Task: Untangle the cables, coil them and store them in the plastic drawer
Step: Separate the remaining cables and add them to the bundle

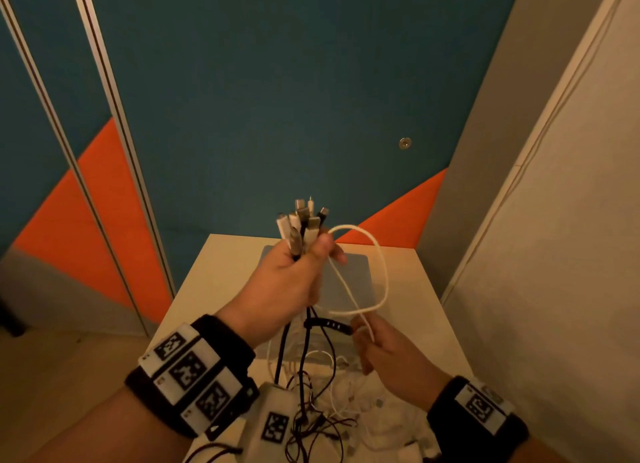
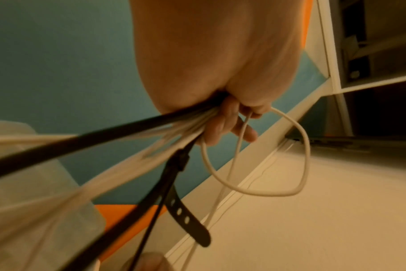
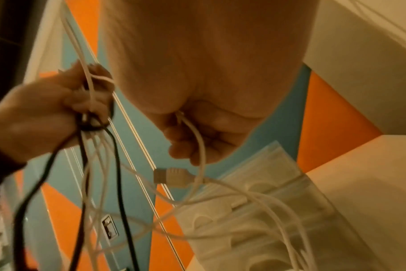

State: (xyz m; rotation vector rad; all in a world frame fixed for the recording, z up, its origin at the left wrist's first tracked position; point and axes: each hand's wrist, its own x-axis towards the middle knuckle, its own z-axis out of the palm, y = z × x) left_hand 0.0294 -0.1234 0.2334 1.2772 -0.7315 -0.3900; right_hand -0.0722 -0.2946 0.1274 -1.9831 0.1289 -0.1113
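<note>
At the centre of the head view, we see the left hand (image 1: 294, 275) raised above a pale table (image 1: 426, 289), its fingers wrapped round a bundle of cables (image 1: 304, 225) whose plugs fan upward from the fist. Black and white leads hang from the underside of that fist toward a loose tangle of wires (image 1: 322, 414) at the lower middle of the frame. A black strap (image 1: 329, 325) with punched holes sticks out sideways just below the left hand. Lower right of it, the right hand (image 1: 391, 355) pinches a thin white cable (image 1: 381, 272) that arcs up in a loop to the left hand's fingertips. The two hands sit near each other but do not touch. In the right wrist view a white plug (image 3: 172, 177) dangles at mid-frame, in front of a clear plastic drawer (image 3: 278, 210) at lower right, with white cables lying inside it.
</note>
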